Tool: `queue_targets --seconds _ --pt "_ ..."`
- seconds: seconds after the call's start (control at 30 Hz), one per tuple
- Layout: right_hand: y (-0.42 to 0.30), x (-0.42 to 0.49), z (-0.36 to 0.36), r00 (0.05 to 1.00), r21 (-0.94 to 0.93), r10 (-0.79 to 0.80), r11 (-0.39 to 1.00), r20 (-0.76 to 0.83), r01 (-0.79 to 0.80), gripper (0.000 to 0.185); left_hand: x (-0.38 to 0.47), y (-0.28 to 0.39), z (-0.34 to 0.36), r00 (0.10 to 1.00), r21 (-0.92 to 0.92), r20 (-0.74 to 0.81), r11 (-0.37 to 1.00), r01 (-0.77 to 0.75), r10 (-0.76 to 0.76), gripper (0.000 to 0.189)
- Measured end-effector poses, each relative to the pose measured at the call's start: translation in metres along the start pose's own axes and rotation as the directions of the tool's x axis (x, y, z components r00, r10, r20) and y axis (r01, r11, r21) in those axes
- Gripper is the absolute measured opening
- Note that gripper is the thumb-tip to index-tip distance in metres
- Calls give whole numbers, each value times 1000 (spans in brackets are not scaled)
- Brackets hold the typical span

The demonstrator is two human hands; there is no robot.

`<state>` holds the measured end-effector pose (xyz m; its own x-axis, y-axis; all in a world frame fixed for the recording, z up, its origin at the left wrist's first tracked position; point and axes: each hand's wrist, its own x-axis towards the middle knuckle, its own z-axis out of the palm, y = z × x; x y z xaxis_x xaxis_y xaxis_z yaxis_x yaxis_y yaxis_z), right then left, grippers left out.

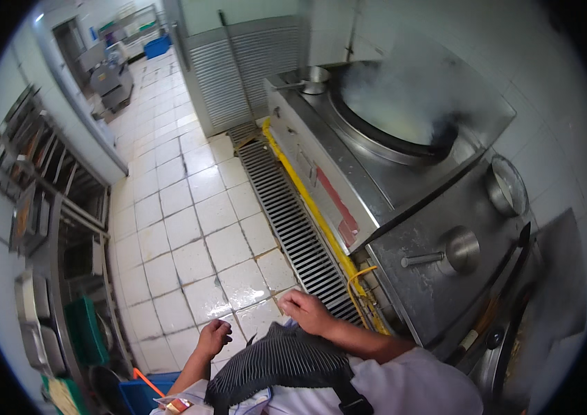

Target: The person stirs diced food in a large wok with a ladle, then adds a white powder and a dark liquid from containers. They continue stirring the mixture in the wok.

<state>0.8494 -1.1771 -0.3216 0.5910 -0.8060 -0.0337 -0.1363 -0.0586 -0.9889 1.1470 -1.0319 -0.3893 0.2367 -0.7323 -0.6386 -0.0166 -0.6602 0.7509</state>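
Note:
In the head view my left hand [214,337] hangs over the tiled floor, its fingers loosely curled and slightly apart, with nothing seen in them. My right hand [308,312] is closed into a fist in front of my body, near the floor drain grate [298,223]; no object shows in it. Between my forearms is a dark striped apron [283,363] worn over a white top. To the right stands a steel stove with a large steaming wok [392,140]. A steel ladle-like pot with a handle [462,250] rests on the steel counter [413,306].
A steel pot [316,80] sits on the stove's far corner. A metal bowl [506,185] stands by the wall. Long-handled tools [480,321] lie at right. A yellow pipe [309,199] runs along the stove's base. Left are a shelf with steel pans [39,342], a green basket [86,329] and a blue bin [140,397].

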Motion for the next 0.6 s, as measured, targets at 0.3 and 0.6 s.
queue_targets --seconds 0.3,0.6 --pt "-4 147 -131 986 78 68 995 -151 -56 16 126 209 35 976 50 176 989 -138 127 30" --pt "55 219 -192 891 173 320 945 -321 -277 16 309 341 29 922 26 310 968 -251 231 30"
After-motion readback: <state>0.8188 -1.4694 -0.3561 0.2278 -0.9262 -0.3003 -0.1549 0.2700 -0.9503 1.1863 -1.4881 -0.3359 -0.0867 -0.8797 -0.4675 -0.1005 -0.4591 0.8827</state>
